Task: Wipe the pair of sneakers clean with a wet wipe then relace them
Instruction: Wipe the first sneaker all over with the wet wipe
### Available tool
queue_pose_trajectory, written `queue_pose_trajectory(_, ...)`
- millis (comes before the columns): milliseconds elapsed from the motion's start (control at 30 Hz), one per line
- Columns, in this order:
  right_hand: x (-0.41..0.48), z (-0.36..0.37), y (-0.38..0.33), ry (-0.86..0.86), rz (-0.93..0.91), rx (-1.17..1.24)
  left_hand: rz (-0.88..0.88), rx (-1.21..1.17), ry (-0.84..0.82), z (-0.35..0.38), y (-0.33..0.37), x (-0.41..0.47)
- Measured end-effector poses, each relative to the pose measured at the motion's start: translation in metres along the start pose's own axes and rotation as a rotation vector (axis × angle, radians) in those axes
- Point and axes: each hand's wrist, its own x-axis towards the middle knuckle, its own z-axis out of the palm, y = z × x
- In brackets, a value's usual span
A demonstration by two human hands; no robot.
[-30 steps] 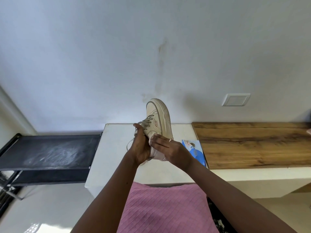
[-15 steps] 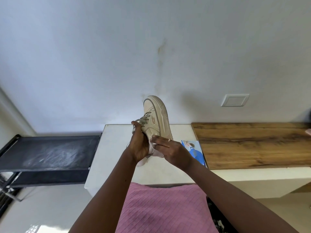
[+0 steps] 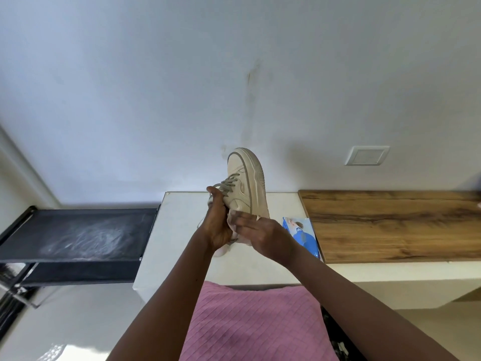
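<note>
Our left grip [image 3: 217, 226] curls round the beige sneaker [image 3: 246, 182] at its laces and holds it toe-up above the white desk [image 3: 179, 230]. Our right grip [image 3: 263, 235], fingers nearly straight, presses a pale wipe [image 3: 231, 221] to the shoe's side. A blue packet [image 3: 302, 235] lies on the desk, beside a wooden top [image 3: 390, 225].

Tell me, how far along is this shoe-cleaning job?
Nothing looks finished. In hand: the left hand grips one sneaker toe-up while the right hand presses a wipe against its side. To do: its laces are still threaded, so relacing has not begun, and the second sneaker is out of view.
</note>
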Motion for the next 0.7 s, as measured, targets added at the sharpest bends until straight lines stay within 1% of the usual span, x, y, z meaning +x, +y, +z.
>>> queue_pose_trajectory(67,-0.008,-0.001,0.002,-0.038,-0.069,-0.047,-0.008,-0.032,-0.015,-0.002,0.003,0.001)
queue_pose_trajectory(133,-0.008,-0.003,0.005,-0.033,-0.118,-0.102,-0.008,-0.054,-0.03,-0.003,0.005,0.001)
queue_pose_trajectory(200,-0.001,-0.004,0.009,-0.004,-0.126,-0.111,-0.008,-0.048,-0.037,-0.003,0.006,0.001)
queue_pose_trajectory(267,0.009,-0.003,0.014,0.036,-0.057,-0.094,-0.002,-0.041,-0.028,-0.002,0.006,0.001)
queue_pose_trajectory(367,0.025,-0.001,0.018,0.097,0.13,-0.058,0.015,-0.028,-0.017,-0.002,0.002,0.002)
queue_pose_trajectory(433,0.029,0.0,0.016,0.106,0.179,-0.046,0.018,-0.026,-0.014,-0.002,0.001,0.002)
queue_pose_trajectory(533,0.018,0.002,0.008,0.066,0.109,-0.02,0.02,-0.04,-0.002,-0.004,0.005,0.003)
queue_pose_trajectory(633,0.003,-0.001,0.005,0.005,-0.032,-0.068,0.009,-0.076,-0.009,-0.007,0.007,0.003)
queue_pose_trajectory(700,-0.002,-0.004,0.007,0.007,-0.135,-0.12,-0.005,-0.092,-0.021,-0.008,0.005,0.004)
